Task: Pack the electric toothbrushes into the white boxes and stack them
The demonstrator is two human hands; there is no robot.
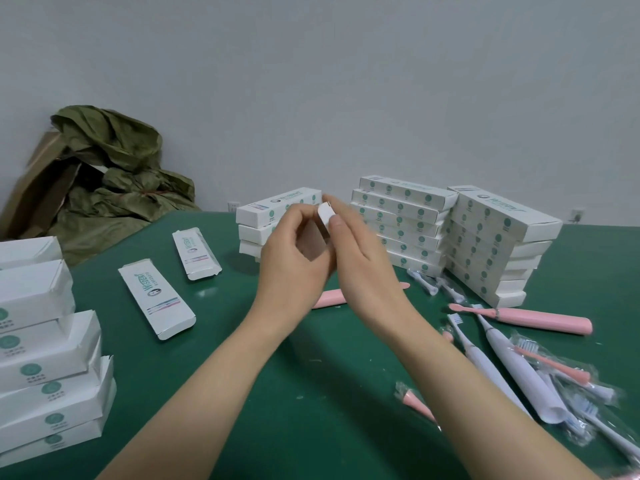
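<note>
Both hands hold one white box (325,216) end-on above the green table (311,393). My left hand (294,258) curls round its left side. My right hand (360,258) pinches the box's end flap with thumb and fingers. A pink toothbrush (330,297) lies on the table under my hands, mostly hidden. More toothbrushes lie at the right: a pink one (533,318) and two white ones (516,368). Stacks of closed white boxes stand behind my hands (273,216), at centre right (405,223) and at far right (495,244).
Two flat open boxes (156,297) (195,252) lie left of centre. A pile of empty boxes (45,348) sits at the left edge. Wrapped brush heads (568,379) are scattered at the right. A crumpled green bag (114,174) leans on the wall.
</note>
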